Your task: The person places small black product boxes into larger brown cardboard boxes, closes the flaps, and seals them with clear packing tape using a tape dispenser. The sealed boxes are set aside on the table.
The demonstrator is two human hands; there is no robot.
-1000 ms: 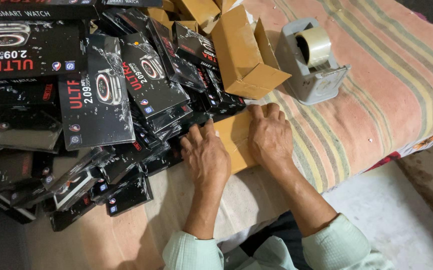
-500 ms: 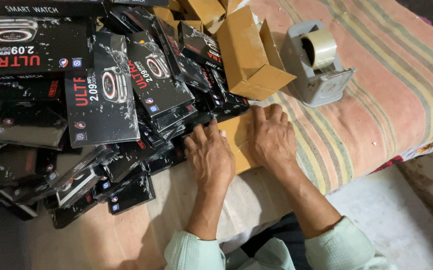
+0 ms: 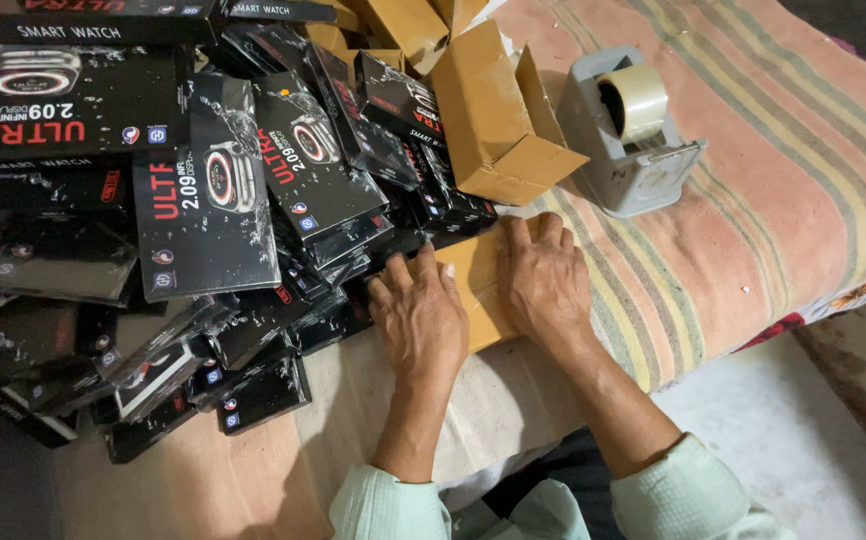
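Note:
My left hand (image 3: 421,322) and my right hand (image 3: 547,282) lie palm down, side by side, on a flat piece of brown cardboard (image 3: 475,288) at the near edge of the bed. Fingers of both hands are spread and hold nothing. My left fingertips touch the edge of a heap of black watch boxes (image 3: 253,200) that spreads to the left. Just beyond my right hand stands an open brown cardboard box (image 3: 498,120).
A grey tape dispenser (image 3: 633,140) with a roll of clear tape stands on the striped pink blanket (image 3: 783,170) to the right. More brown cartons (image 3: 403,20) lie at the back. A pale floor (image 3: 783,450) shows at the lower right.
Both hands stay pressed on the cardboard almost unmoved. The view has shifted slightly.

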